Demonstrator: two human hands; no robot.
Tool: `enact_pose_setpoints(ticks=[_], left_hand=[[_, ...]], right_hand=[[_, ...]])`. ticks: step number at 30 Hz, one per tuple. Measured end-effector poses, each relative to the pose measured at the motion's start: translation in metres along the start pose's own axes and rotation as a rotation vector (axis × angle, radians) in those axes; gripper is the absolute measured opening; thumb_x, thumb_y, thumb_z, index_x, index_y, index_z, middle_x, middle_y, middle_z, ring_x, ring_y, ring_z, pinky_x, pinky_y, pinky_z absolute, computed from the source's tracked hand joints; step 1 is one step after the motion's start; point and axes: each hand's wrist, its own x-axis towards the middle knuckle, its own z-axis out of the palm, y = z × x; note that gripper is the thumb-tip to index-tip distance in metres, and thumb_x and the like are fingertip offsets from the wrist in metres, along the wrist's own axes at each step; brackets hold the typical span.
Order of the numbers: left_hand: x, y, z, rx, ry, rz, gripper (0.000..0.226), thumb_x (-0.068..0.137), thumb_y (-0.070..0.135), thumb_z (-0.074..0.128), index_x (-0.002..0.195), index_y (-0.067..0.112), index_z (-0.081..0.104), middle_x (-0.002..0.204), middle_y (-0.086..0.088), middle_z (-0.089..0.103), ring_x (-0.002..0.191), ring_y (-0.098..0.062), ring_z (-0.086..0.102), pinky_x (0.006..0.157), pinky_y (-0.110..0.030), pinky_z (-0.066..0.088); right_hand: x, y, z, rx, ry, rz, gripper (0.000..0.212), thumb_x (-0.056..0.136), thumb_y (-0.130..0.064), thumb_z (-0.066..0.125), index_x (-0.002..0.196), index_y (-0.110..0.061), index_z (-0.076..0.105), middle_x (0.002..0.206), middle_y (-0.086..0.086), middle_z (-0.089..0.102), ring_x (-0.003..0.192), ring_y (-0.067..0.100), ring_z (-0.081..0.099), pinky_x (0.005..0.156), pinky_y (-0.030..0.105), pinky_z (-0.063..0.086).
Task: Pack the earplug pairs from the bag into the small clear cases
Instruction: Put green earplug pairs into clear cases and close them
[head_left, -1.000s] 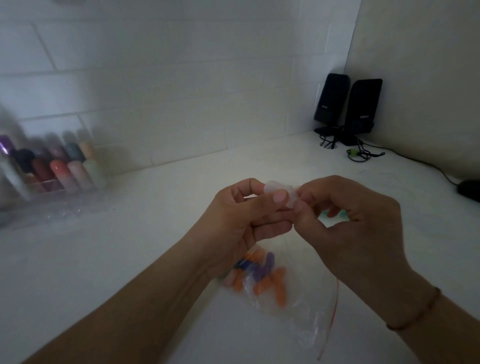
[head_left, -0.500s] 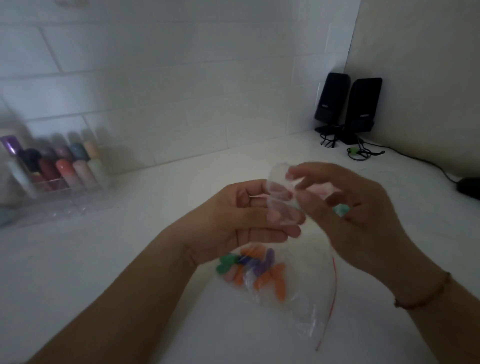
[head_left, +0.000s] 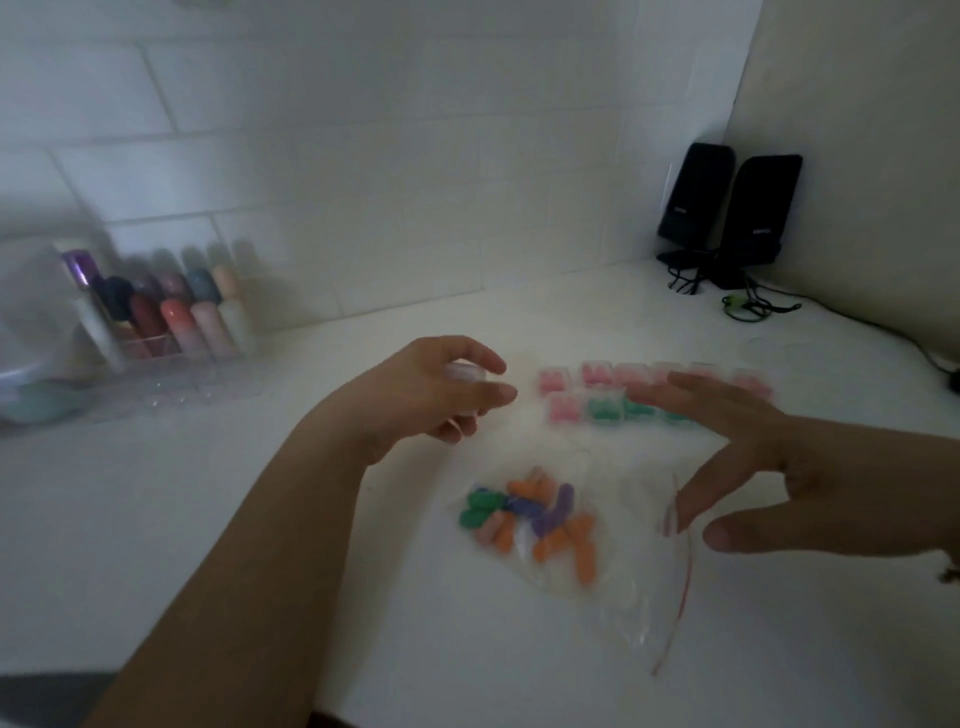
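A clear zip bag (head_left: 613, 566) with a red seal strip lies on the white counter and holds several orange, purple, green and pink earplugs (head_left: 530, 519). My left hand (head_left: 436, 395) hovers above and left of the bag, fingers curled around a small clear case (head_left: 465, 375). My right hand (head_left: 810, 483) is to the right, fingers spread and holding nothing, its fingertips over two rows of small clear cases (head_left: 597, 395) filled with pink and green earplugs. The picture is blurred by motion.
A clear organiser (head_left: 171, 332) with coloured bottles stands at the back left against the tiled wall. Two black speakers (head_left: 727, 213) with cables sit in the far right corner. A blurred pale container (head_left: 31, 364) is at the far left.
My hands have come apart. The left hand kept the small clear case and moved left; the right hand let go and swung right and open. The rows of filled cases have come into view.
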Motion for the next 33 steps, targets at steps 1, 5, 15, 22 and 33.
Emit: enact_pose_setpoints(ticks=[1, 5, 15, 22, 33], left_hand=[[-0.002, -0.001, -0.001, 0.083, -0.015, -0.027, 0.029, 0.077, 0.027, 0.08, 0.102, 0.019, 0.068, 0.082, -0.007, 0.066, 0.061, -0.012, 0.062, 0.06, -0.027, 0.054], [-0.005, -0.002, -0.002, 0.2, -0.173, -0.107, 0.037, 0.07, 0.026, 0.086, 0.101, 0.02, 0.068, 0.09, -0.014, 0.068, 0.062, -0.013, 0.064, 0.063, -0.027, 0.057], [-0.008, -0.002, -0.004, 0.308, -0.267, 0.025, 0.052, 0.066, 0.013, 0.088, 0.109, 0.031, 0.066, 0.095, 0.005, 0.065, 0.063, 0.004, 0.062, 0.057, -0.012, 0.049], [-0.004, -0.002, 0.003, 0.107, -0.151, 0.008, 0.05, 0.069, -0.005, 0.08, 0.108, 0.023, 0.067, 0.091, -0.006, 0.06, 0.058, -0.008, 0.065, 0.056, -0.024, 0.056], [-0.002, -0.007, 0.009, 0.062, -0.168, 0.091, 0.073, 0.072, -0.011, 0.075, 0.132, 0.026, 0.054, 0.107, -0.001, 0.062, 0.093, -0.018, 0.07, 0.085, -0.027, 0.056]], right_hand=[[0.0, -0.001, 0.0, 0.006, -0.027, 0.022, 0.047, 0.064, -0.09, 0.042, 0.103, -0.069, 0.057, 0.147, -0.045, -0.014, 0.137, -0.013, -0.023, 0.118, 0.044, 0.007], [0.006, -0.013, 0.004, 0.05, -0.076, 0.107, 0.056, 0.059, -0.093, 0.037, 0.11, -0.073, 0.05, 0.139, -0.049, -0.027, 0.13, -0.018, -0.033, 0.118, 0.039, -0.001], [0.047, -0.063, 0.041, 0.007, 0.381, 0.013, 0.008, 0.073, -0.059, 0.058, 0.073, -0.053, 0.064, 0.139, -0.023, 0.041, 0.13, 0.001, 0.028, 0.102, 0.035, 0.04], [0.06, -0.063, 0.059, -0.014, 0.47, 0.012, 0.014, 0.077, -0.043, 0.074, 0.087, -0.036, 0.077, 0.14, -0.019, 0.042, 0.129, 0.006, 0.03, 0.101, 0.035, 0.04], [0.07, -0.047, 0.066, -0.063, 0.542, 0.14, 0.02, 0.085, -0.03, 0.064, 0.102, -0.031, 0.076, 0.146, -0.01, 0.042, 0.135, 0.02, 0.031, 0.107, 0.039, 0.035]])
